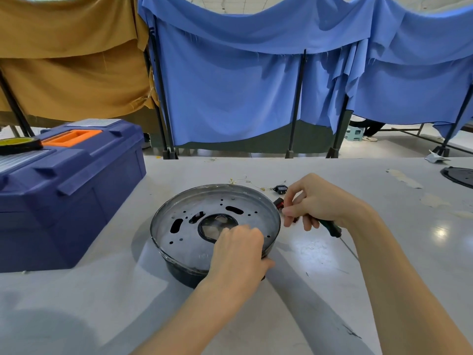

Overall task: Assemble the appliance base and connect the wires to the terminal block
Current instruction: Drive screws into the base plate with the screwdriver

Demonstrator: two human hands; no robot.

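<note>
The fingers (245, 230) of my left hand (238, 252) are curling over the near rim of the round metal base (194, 208). The knuckles are lying inside the dish and the thumb is pressing on its dark outer wall, so I am clamping the rim between them. My right hand (316, 203) is wrapping its lower fingers round the green-and-black handle of a screwdriver (331, 228), whose thin shaft is pointing off to my right, low over the table (76, 303). Its thumb and forefinger are closing together just beside the base's right rim, next to a small red part (279, 202); I cannot tell whether they are pinching anything.

The base is sitting open side up on the grey table in front of me, showing slots, small holes and a wide central opening. Just beyond it a black switch (280, 188) and thin wires (245, 180) with yellowish ends are lying loose. To my left a blue toolbox (69, 196) is standing with a tape roll (18, 144) on its lid. A black disc (459, 176) is lying at the far right edge. Blue cloth (230, 85) and tan cloth (71, 60) are hanging behind.
</note>
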